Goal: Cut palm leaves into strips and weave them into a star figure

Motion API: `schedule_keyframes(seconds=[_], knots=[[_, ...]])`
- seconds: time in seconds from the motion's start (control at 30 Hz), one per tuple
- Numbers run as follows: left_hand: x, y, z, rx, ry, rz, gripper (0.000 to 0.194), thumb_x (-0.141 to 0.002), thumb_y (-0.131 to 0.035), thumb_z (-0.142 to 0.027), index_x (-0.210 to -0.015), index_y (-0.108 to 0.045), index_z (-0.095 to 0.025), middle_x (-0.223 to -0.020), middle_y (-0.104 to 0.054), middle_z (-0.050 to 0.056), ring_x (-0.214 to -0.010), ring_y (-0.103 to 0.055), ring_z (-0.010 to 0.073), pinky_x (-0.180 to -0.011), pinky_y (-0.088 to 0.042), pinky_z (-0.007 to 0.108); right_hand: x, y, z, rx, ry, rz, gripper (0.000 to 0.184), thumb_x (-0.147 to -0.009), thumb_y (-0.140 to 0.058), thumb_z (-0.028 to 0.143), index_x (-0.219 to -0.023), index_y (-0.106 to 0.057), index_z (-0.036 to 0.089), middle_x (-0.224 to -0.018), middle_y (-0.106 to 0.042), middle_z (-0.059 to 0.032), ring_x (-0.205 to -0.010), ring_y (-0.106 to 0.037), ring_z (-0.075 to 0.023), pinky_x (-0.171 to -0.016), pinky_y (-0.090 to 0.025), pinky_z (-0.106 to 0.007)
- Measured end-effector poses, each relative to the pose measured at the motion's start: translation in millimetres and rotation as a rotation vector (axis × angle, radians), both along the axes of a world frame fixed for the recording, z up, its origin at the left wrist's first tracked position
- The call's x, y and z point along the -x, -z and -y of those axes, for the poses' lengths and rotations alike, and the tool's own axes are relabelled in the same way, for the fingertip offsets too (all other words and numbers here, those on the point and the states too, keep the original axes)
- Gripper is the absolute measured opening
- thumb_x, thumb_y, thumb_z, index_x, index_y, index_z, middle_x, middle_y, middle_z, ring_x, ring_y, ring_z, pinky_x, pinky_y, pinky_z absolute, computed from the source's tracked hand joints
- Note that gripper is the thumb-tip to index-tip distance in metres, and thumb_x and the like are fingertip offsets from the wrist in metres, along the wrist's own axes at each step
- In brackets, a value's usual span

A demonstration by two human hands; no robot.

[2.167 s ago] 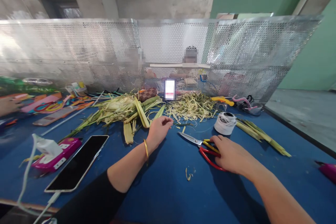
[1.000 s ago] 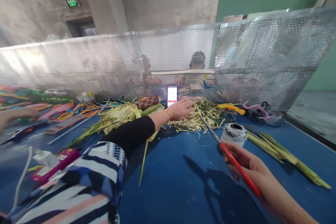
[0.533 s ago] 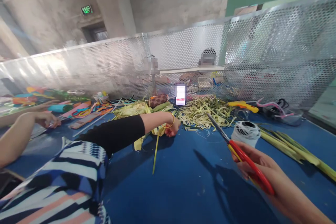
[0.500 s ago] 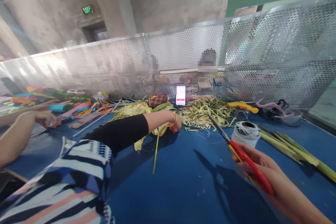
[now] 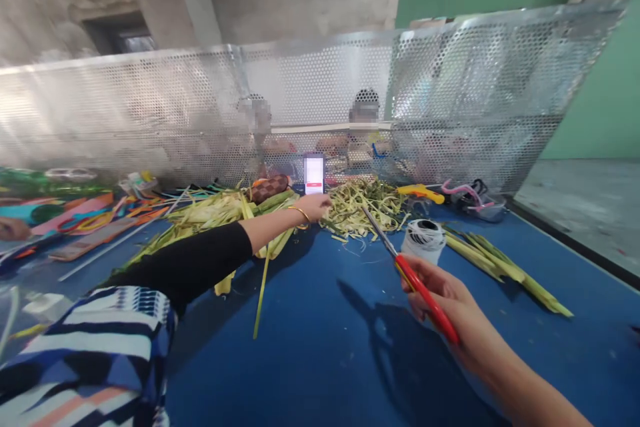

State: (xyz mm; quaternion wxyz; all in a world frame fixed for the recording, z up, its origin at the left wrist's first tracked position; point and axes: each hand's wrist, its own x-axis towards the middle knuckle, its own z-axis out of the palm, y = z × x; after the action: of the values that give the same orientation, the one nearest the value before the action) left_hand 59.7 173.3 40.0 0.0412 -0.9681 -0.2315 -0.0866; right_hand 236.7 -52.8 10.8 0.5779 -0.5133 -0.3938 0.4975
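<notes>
My right hand (image 5: 435,293) is closed around the red handle of a pair of scissors (image 5: 427,297). The blades point up and away, close together, in front of a pile of shredded yellow-green leaf strips (image 5: 367,210). A white spool of string (image 5: 424,240) stands just beyond that hand. My left hand (image 5: 315,207), below a gold bangle (image 5: 299,215) and a black sleeve, reaches forward to the left edge of the pile. Its fingers look stretched out, though small and partly blurred; nothing shows in them. Right behind it a phone (image 5: 314,173) stands upright with its screen lit.
Long leaves (image 5: 215,210) and a brown checked pouch (image 5: 270,188) lie left of the phone. At right are a yellow tool (image 5: 420,194), clear goggles (image 5: 480,207) and leaf stalks (image 5: 515,267). Behind rises a perforated metal screen (image 5: 320,80). A co-worker's hand (image 5: 13,228) shows far left.
The view has turned right, shifting everything leftward. My left hand has moved forward from the table top to the pile, near the phone's base. My right hand still holds the scissors.
</notes>
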Motion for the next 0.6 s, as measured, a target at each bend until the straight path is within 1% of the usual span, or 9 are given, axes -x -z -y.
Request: schedule_keyframes(seconds=[0.07, 0.17, 0.23, 0.27, 0.3, 0.4, 0.43, 0.53, 0.6], knots=[[-0.6, 3.4, 5.1, -0.009, 0.035, -0.004, 0.041, -0.087, -0.049, -0.029, -0.127, -0.053, -0.019, -0.131, -0.056, 0.01, -0.123, -0.046, 0.0218, -0.106, -0.03, 0.035, -0.5, -0.4, 0.0, -0.022, 0.026, -0.024, 0.056, -0.049, -0.071, 0.021, -0.104, -0.063, 0.019, -0.07, -0.055, 0.0023, -0.049, -0.042, -0.0082, -0.042, -0.036, -0.021], [-0.9, 16.4, 13.8, -0.022, 0.131, -0.043, 0.042, -0.091, -0.042, -0.032, -0.13, -0.05, -0.019, -0.138, -0.049, 0.009, -0.13, -0.039, 0.0199, -0.11, -0.025, 0.033, -2.8, -1.8, 0.5, -0.048, 0.053, -0.052, 0.051, -0.051, -0.068, 0.02, -0.102, -0.063, 0.019, -0.072, -0.054, 0.0018, -0.051, -0.042, -0.0081, -0.043, -0.037, -0.02], [-2.2, 26.9, 14.2, -0.054, 0.436, -0.197, 0.049, -0.09, -0.043, -0.037, -0.134, -0.046, -0.015, -0.143, -0.043, 0.01, -0.138, -0.028, 0.0206, -0.113, -0.017, 0.033, -3.5, -2.7, 0.6, -0.055, 0.059, -0.053, 0.052, -0.051, -0.066, 0.02, -0.102, -0.063, 0.019, -0.072, -0.053, 0.002, -0.05, -0.041, -0.0079, -0.043, -0.037, -0.02], [-3.4, 30.8, 11.8, -0.068, 0.515, -0.24, 0.052, -0.09, -0.043, -0.04, -0.136, -0.044, -0.015, -0.145, -0.04, 0.01, -0.139, -0.024, 0.0212, -0.114, -0.014, 0.035, -3.5, -2.8, 0.7, -0.051, 0.061, -0.047, 0.053, -0.051, -0.066, 0.02, -0.103, -0.063, 0.019, -0.072, -0.053, 0.0021, -0.05, -0.04, -0.008, -0.043, -0.037, -0.02], [-5.1, 33.2, 7.9, -0.083, 0.512, -0.256, 0.054, -0.089, -0.045, -0.042, -0.136, -0.043, -0.015, -0.146, -0.039, 0.01, -0.139, -0.025, 0.0222, -0.114, -0.013, 0.036, -3.3, -2.8, 0.7, -0.045, 0.062, -0.037, 0.054, -0.051, -0.066, 0.02, -0.104, -0.063, 0.019, -0.072, -0.053, 0.002, -0.05, -0.04, -0.0082, -0.043, -0.037, -0.021], [-12.2, 32.4, -5.6, -0.133, 0.299, -0.214, 0.052, -0.089, -0.046, -0.044, -0.131, -0.05, -0.014, -0.142, -0.044, 0.014, -0.137, -0.029, 0.0276, -0.112, -0.017, 0.043, -2.2, -2.1, 0.7, -0.031, 0.062, -0.013, 0.055, -0.05, -0.066, 0.021, -0.105, -0.062, 0.018, -0.072, -0.052, 0.0017, -0.051, -0.04, -0.0087, -0.043, -0.036, -0.021], [-15.5, 31.2, -8.0, -0.154, 0.289, -0.171, 0.051, -0.09, -0.043, -0.042, -0.131, -0.049, -0.013, -0.143, -0.042, 0.014, -0.137, -0.029, 0.0276, -0.112, -0.016, 0.044, -2.0, -1.9, 0.7, -0.029, 0.059, -0.011, 0.055, -0.05, -0.066, 0.021, -0.105, -0.062, 0.018, -0.072, -0.052, 0.0018, -0.051, -0.04, -0.0088, -0.043, -0.036, -0.021], [-29.4, 32.6, -6.4, -0.194, 0.448, -0.114, 0.051, -0.09, -0.042, -0.043, -0.135, -0.044, -0.017, -0.146, -0.038, 0.012, -0.139, -0.026, 0.0238, -0.113, -0.016, 0.042, -2.0, -1.9, 0.5, -0.047, 0.041, -0.016, 0.053, -0.052, -0.066, 0.021, -0.105, -0.063, 0.018, -0.072, -0.051, 0.0016, -0.051, -0.039, -0.0084, -0.043, -0.036, -0.021], [-41.4, 37.9, -4.1, -0.216, 0.477, -0.129, 0.051, -0.091, -0.042, -0.043, -0.136, -0.043, -0.021, -0.148, -0.035, 0.009, -0.139, -0.024, 0.0233, -0.113, -0.014, 0.042, -2.2, -1.9, 0.1, -0.056, 0.034, -0.02, 0.052, -0.053, -0.066, 0.022, -0.105, -0.063, 0.018, -0.073, -0.052, 0.0014, -0.051, -0.04, -0.0083, -0.043, -0.036, -0.021]])
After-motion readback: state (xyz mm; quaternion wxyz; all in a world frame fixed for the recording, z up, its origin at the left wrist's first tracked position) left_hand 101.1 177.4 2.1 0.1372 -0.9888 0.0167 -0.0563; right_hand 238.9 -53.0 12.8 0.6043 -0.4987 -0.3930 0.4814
